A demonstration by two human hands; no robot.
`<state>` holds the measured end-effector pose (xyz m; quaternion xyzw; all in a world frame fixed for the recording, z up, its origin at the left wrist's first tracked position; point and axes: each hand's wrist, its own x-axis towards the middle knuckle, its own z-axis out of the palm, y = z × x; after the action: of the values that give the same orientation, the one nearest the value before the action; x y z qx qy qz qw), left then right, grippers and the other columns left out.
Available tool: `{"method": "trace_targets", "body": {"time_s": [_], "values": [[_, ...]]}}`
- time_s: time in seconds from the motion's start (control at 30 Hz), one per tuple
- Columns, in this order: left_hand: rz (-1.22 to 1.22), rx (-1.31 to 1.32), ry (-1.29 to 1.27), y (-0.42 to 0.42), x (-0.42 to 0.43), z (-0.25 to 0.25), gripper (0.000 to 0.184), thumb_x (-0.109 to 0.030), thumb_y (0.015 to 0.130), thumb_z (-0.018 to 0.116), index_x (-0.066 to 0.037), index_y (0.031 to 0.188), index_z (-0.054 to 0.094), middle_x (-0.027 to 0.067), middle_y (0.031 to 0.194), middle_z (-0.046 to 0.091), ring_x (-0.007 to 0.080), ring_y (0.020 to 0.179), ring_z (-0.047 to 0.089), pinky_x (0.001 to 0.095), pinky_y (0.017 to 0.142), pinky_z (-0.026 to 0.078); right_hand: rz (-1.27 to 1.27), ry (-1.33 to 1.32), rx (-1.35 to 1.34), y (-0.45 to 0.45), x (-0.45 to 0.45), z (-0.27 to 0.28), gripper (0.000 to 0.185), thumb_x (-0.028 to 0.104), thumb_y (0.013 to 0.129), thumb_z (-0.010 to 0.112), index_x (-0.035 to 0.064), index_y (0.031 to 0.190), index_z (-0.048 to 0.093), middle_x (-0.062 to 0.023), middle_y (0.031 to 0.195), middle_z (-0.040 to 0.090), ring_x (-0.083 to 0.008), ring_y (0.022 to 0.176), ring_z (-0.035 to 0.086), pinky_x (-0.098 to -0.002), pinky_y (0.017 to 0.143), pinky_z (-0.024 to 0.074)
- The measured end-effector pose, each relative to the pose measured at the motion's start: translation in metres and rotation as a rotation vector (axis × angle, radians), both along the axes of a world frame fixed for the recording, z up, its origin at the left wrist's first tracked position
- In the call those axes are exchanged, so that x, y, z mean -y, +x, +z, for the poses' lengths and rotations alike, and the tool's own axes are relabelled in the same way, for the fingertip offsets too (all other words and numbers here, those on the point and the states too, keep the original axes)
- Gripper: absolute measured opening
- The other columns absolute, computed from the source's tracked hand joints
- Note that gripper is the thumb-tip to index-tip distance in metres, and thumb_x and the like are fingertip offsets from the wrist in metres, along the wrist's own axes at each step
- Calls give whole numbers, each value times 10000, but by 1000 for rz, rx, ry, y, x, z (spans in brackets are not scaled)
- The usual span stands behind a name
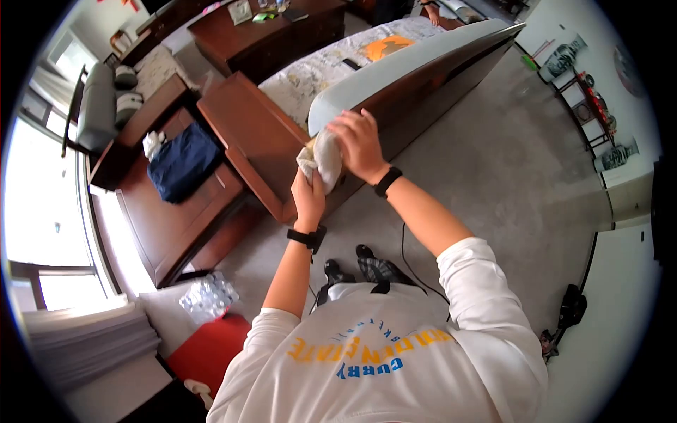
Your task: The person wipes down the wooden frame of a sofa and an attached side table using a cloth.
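In the head view, a crumpled whitish cloth (326,161) is between my two hands, at the near end of a long wooden seat. My left hand (308,201) is closed on the lower left part of the cloth. My right hand (358,144) bends over its upper right side, fingers curled on the cloth. Just beyond the hands lies a pale grey cushion (395,74) with a dark brown wooden panel (430,88) along its side. The cloth covers part of the seat's near corner.
A brown wooden bench (176,225) holds a dark blue cloth (185,163) at left. Plastic-wrapped bottles (209,296) lie on the floor near a red item (210,350). A black cable (403,247) runs by my feet. Another person's hand (431,13) shows at the top.
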<state>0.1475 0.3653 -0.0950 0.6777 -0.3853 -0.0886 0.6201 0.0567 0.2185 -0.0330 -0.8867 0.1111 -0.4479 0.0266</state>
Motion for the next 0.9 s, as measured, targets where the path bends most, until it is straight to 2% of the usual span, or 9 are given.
{"method": "trace_targets", "body": {"time_s": [0.07, 0.23, 0.3, 0.5, 0.57, 0.63, 0.7, 0.77, 0.9], "values": [[41, 14, -29, 1, -13, -10, 268, -114, 956, 552, 29, 1183, 537, 220, 995, 669, 369, 938, 656, 383, 801, 497, 48, -2, 88, -4, 1, -3, 366, -34, 768, 601, 104, 1105, 637, -78, 1088, 589, -299, 1049, 556, -414, 930, 420], [243, -37, 52, 8, -53, -38, 281, -161, 926, 634, 4, 1113, 505, 180, 890, 665, 306, 787, 648, 359, 703, 493, 214, 111, 29, -24, -26, -54, 281, -43, 769, 633, 93, 1013, 604, -86, 921, 545, -297, 845, 552, -390, 713, 475], [293, -103, 232, 13, -73, -54, 311, -209, 928, 642, -8, 1118, 502, 180, 955, 672, 280, 895, 661, 354, 785, 497, 264, 216, -36, -30, -38, -80, 252, -34, 781, 629, 92, 996, 589, -93, 910, 538, -304, 836, 553, -391, 696, 477], [484, 23, 310, 22, -94, -92, 408, -217, 881, 697, 1, 1119, 447, 231, 966, 612, 419, 884, 616, 428, 770, 485, 214, 301, -112, -3, -36, -136, 189, -12, 791, 620, 79, 942, 552, -86, 913, 536, -309, 846, 555, -406, 733, 466], [498, 112, 361, 33, -91, -112, 522, -209, 849, 719, -26, 1238, 423, 245, 1170, 536, 415, 1064, 542, 433, 883, 445, 28, 323, -357, 11, -39, -147, 102, 75, 838, 569, 84, 939, 583, -83, 978, 546, -297, 987, 528, -449, 888, 414], [547, 319, 571, 33, -82, -109, 629, -189, 808, 738, -57, 1325, 405, 226, 1292, 460, 395, 1193, 451, 475, 991, 368, -58, 174, -337, 24, -41, -165, 159, 86, 828, 561, 78, 976, 620, -94, 1031, 561, -299, 1033, 513, -442, 943, 399], [505, 277, 568, 33, -72, -114, 606, -170, 804, 703, -71, 1340, 439, 191, 1340, 440, 391, 1270, 392, 502, 1078, 291, 93, 261, -339, 33, -46, -172, 213, 72, 818, 549, 32, 1014, 620, -113, 1050, 582, -317, 1048, 521, -444, 969, 386], [403, 548, 662, 34, -64, -129, 459, -176, 871, 608, -82, 1309, 509, 191, 1407, 409, 394, 1338, 346, 512, 1117, 249, 195, 340, -314, 37, -51, -178, 232, 99, 819, 547, 37, 1034, 612, -113, 1020, 590, -314, 1014, 537, -445, 952, 385], [335, 512, 715, 31, -61, -132, 410, -225, 916, 528, -107, 1309, 548, 184, 1463, 371, 373, 1402, 282, 518, 1145, 199, 106, 247, -294, 41, -49, -189, 247, 152, 822, 550, 68, 1048, 602, -84, 1005, 598, -294, 971, 555, -449, 916, 395]]}}
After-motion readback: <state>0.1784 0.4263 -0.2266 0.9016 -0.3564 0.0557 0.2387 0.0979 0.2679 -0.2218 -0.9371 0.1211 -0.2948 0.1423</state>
